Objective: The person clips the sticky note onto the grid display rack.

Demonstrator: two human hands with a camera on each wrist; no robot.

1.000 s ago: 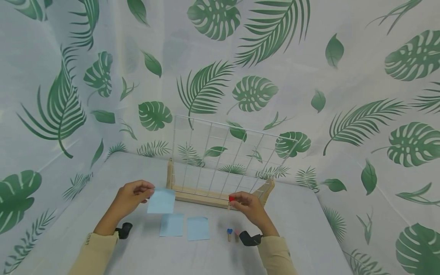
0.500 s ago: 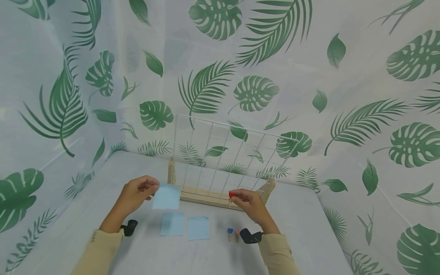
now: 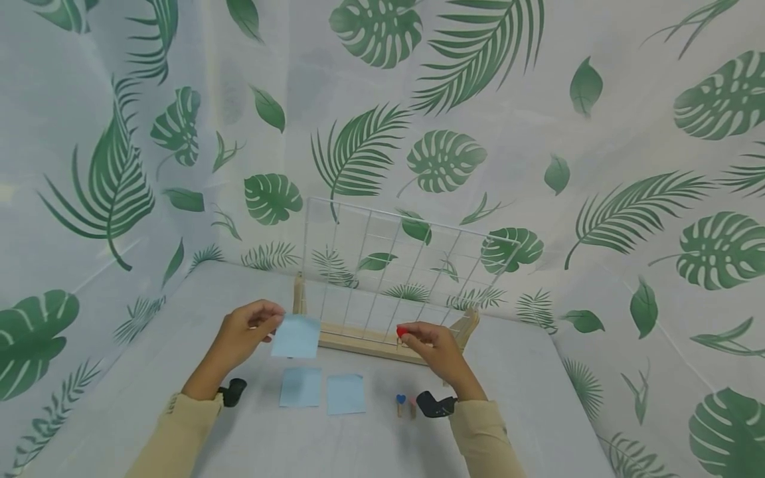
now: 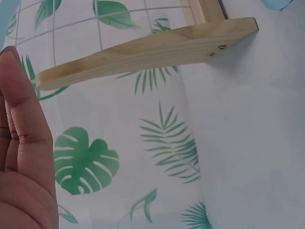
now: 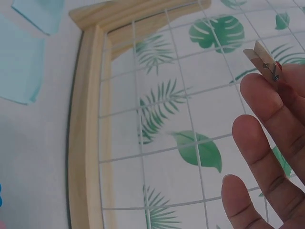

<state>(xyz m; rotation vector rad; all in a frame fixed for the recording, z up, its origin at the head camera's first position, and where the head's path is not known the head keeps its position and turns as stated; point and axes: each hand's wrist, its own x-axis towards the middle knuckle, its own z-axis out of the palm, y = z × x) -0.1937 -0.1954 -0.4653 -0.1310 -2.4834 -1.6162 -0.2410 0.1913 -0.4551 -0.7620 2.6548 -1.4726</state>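
Note:
My left hand point(image 3: 248, 332) pinches a light blue square of paper point(image 3: 296, 336) by its upper left corner, in front of the left end of a wire grid rack point(image 3: 382, 265). Between thumb and finger of my right hand point(image 3: 436, 345) is a small wooden clothespin point(image 5: 263, 62) with a red heart point(image 3: 402, 330) on it. That hand is near the rack's right end, its other fingers point(image 5: 250, 138) spread in the right wrist view. The grid stands in a wooden base point(image 3: 364, 346) with slanted side pieces point(image 4: 143, 52).
Two more blue paper squares lie on the white tabletop, a left one point(image 3: 301, 387) and a right one point(image 3: 346, 394). Beside my right wrist are a blue heart clothespin point(image 3: 400, 403) and a pink one point(image 3: 412, 406). A leaf-print curtain point(image 3: 358, 133) hangs behind the rack.
My left hand has carried the paper right and slightly up, toward the rack. The right hand has risen slightly with the clothespin. The papers and clothespins on the table stay put.

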